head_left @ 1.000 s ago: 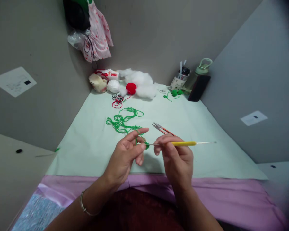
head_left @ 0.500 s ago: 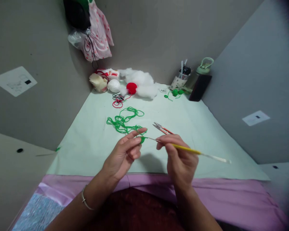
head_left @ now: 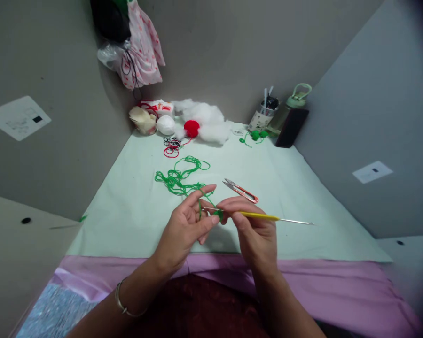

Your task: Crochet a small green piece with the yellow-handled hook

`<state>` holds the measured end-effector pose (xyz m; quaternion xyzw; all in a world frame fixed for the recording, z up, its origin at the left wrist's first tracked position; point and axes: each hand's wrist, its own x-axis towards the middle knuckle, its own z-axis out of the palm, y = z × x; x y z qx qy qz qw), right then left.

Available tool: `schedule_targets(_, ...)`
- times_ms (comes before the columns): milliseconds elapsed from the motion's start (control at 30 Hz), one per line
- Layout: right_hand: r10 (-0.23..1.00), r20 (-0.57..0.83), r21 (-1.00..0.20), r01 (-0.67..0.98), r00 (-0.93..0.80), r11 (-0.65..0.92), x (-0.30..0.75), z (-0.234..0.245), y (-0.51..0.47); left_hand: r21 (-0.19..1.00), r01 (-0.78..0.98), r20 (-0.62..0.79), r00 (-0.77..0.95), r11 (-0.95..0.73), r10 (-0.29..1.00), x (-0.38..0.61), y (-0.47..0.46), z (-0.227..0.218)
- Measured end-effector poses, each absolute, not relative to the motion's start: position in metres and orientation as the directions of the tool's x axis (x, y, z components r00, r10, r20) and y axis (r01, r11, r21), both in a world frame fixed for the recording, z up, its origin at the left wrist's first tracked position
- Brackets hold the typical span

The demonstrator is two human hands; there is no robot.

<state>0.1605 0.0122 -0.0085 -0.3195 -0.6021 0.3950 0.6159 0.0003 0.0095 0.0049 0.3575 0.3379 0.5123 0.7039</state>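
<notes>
Head view: we hold a small green crochet piece between both hands, just above the desk.

Our left hand has its grip clamped on the piece, a tight, bright green nub pinched between thumb and forefinger. Our right hand has its grip closed on the yellow-handled crochet hook, whose thin metal end reaches the piece. A strand runs back from it to the loose green yarn tangled on the desk, with red snips lying near.
</notes>
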Motion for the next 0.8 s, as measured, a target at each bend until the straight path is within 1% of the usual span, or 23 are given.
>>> schedule_targets(133,0.870,0.493,-0.866,-0.082,0.011,0.492,0.161,-0.011,0.011,0.864,-0.461,-0.103,0.235,0.204,0.967,0.000,0.010,0.005)
schedule_targets(200,0.883,0.469,-0.876,-0.113,0.028,0.469,0.161,-0.012,0.012,0.861,-0.467,-0.103,0.226,0.201,0.969,0.000,0.010,0.005)
schedule_targets(333,0.909,0.417,-0.888,-0.213,0.007,0.409,0.163,-0.012,0.012,0.855,-0.476,-0.108,0.222,0.204,0.969,-0.002,0.009,0.006)
schedule_targets(400,0.908,0.419,-0.888,-0.211,-0.005,0.409,0.163,-0.009,0.011,0.861,-0.467,-0.110,0.219,0.203,0.970,-0.003,0.009,0.007)
schedule_targets(467,0.891,0.453,-0.882,-0.148,-0.005,0.448,0.164,-0.007,0.009,0.875,-0.447,-0.100,0.209,0.186,0.973,-0.003,0.008,0.006)
schedule_targets(567,0.831,0.556,-0.831,0.013,-0.002,0.556,0.165,-0.005,0.004,0.909,-0.390,-0.086,0.165,0.145,0.982,-0.003,0.007,0.006)
schedule_targets(700,0.706,0.699,-0.674,0.225,-0.112,0.703,0.166,-0.005,-0.001,0.957,-0.276,-0.071,0.084,0.092,0.994,-0.002,0.007,0.006)
schedule_targets(800,0.626,0.761,-0.563,0.308,-0.171,0.767,0.166,-0.005,-0.001,0.969,-0.240,-0.043,0.039,0.051,0.998,0.000,0.006,0.006)
